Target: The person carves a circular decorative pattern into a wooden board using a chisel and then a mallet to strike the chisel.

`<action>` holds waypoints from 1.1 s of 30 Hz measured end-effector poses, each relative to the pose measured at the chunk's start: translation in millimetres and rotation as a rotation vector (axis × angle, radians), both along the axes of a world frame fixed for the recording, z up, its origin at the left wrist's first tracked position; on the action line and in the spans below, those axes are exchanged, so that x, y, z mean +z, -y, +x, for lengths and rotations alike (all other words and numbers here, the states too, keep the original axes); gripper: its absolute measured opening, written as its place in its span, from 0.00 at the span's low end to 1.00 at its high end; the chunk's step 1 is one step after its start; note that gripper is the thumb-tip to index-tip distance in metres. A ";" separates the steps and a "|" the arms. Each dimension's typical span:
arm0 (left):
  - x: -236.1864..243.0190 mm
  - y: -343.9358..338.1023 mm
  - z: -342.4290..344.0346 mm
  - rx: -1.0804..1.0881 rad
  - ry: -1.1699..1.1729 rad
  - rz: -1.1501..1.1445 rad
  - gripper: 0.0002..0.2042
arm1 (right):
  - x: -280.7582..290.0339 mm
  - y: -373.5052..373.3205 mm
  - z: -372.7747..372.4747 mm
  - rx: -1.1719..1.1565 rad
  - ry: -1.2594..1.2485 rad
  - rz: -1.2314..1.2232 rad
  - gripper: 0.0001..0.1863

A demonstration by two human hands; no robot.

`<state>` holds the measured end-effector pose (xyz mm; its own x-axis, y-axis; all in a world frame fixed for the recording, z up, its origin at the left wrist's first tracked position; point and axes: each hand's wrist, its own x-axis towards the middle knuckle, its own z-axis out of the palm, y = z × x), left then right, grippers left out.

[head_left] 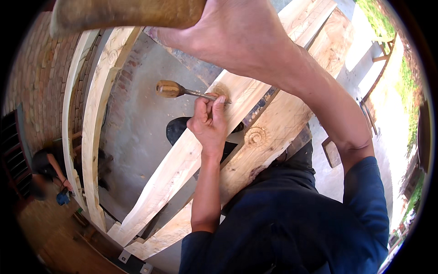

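My left hand [209,119] pinches the steel shaft of a wood chisel [169,89]. The chisel's wooden handle points left, and its tip meets the pale timber beam [182,153] beside a round carved patch. Raised close to the camera, my right hand [228,34] is closed on a thick brown wooden mallet [127,13]; its fingers are mostly hidden behind the hand. A second timber beam [292,107] lies nearer my body, with a carved spiral flower [255,137] and pencilled zigzag lines on it.
Two long curved timbers [93,118] stand along the left, by a brick surface [39,64]. Another person [52,166] works at the far left, a hand close to those timbers. A wooden block [331,152] is near my right elbow. Grey concrete floor [137,114] lies between the beams.
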<state>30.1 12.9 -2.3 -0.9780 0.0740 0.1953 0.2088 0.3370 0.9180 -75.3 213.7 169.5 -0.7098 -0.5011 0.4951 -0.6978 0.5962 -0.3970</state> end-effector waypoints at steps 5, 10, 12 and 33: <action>-1.7 3.5 -0.1 0.009 0.026 -0.008 0.06 | 2.1 10.0 1.7 -0.173 -0.094 0.005 0.12; -0.2 -0.6 0.5 -0.018 0.031 -0.029 0.06 | -24.5 19.8 17.3 -0.363 -0.378 -0.105 0.18; -2.5 3.5 1.0 -0.011 0.033 -0.050 0.06 | -35.1 20.1 17.5 -0.308 -0.422 -0.027 0.13; -2.8 -13.0 4.0 0.056 0.133 0.284 0.07 | -52.7 -15.7 62.9 -0.502 -0.066 -0.044 0.37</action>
<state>34.1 25.9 -5.0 -0.9973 -0.0201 0.0708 0.0692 0.0713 0.9951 -12.5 229.3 116.8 -0.8240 -0.0836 0.5604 -0.3541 0.8481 -0.3941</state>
